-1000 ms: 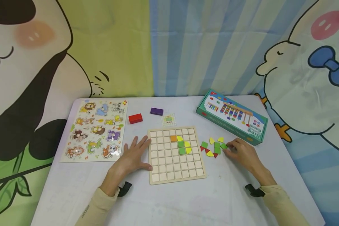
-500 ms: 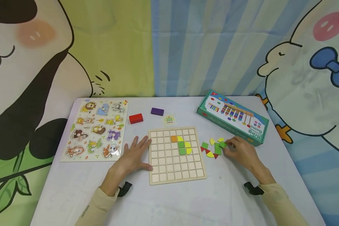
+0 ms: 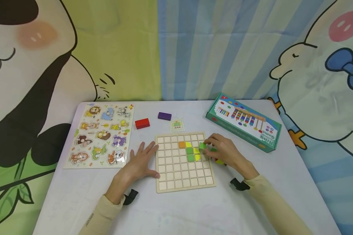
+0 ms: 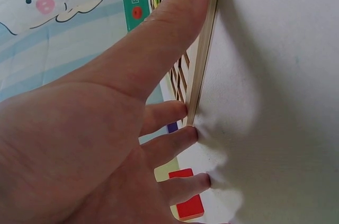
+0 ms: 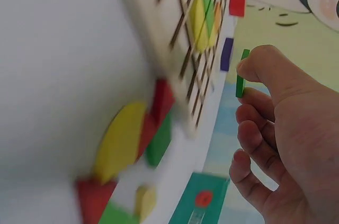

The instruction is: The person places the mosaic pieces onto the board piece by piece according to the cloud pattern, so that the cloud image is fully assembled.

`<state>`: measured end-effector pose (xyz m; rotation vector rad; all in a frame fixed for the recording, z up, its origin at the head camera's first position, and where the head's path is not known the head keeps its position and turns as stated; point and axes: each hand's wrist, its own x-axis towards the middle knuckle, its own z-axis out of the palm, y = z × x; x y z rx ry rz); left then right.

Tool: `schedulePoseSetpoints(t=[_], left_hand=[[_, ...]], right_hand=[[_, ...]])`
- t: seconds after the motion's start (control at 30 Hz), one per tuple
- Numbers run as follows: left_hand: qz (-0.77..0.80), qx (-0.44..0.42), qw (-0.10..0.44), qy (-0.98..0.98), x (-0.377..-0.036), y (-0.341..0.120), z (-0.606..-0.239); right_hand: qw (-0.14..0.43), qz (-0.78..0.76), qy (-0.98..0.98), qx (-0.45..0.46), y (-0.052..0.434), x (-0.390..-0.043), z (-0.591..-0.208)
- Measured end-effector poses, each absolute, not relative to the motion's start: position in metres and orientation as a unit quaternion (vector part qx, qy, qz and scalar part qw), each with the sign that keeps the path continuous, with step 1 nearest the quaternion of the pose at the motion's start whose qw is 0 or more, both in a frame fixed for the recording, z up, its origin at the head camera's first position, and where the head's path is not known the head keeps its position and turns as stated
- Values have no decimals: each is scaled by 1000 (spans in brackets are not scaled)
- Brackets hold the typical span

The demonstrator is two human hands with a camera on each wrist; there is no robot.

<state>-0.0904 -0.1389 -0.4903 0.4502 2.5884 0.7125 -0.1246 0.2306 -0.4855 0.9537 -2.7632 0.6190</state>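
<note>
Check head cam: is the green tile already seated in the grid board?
No. The right hand pinches the green tile in its fingers above the grid board, not yet set into a cell.

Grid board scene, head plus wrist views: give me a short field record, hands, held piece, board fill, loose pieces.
left hand: flat on the table, fingers straight, fingertips against the left edge of the grid board
right hand: pinches a green tile over the board's upper right cells
board fill: one orange, green and yellow pieces seated near the upper middle; other cells bare
loose pieces: red, yellow, green, on the table by the board's right edge
</note>
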Motion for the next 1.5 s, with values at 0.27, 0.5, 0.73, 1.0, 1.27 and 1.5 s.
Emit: schedulePoseSetpoints(t=[0.27, 0.5, 0.73, 1.0, 1.27, 1.5], left_hand=[[258, 161, 211, 929, -91, -137, -490], [255, 158, 213, 930, -91, -138, -490], [255, 158, 210, 930, -91, -138, -489], [253, 162, 207, 931, -91, -139, -490], [255, 163, 204, 931, -90, -139, -491], [255, 163, 204, 931, -90, -139, -493]], right_hand=[[63, 207, -903, 370, 185, -133, -491], [38, 194, -900, 389, 169, -135, -500], [27, 187, -901, 391, 165, -134, -500], [25, 174, -902, 394, 164, -134, -504], [27, 173, -901, 396, 164, -132, -503], [23, 176, -900, 397, 163, -131, -504]])
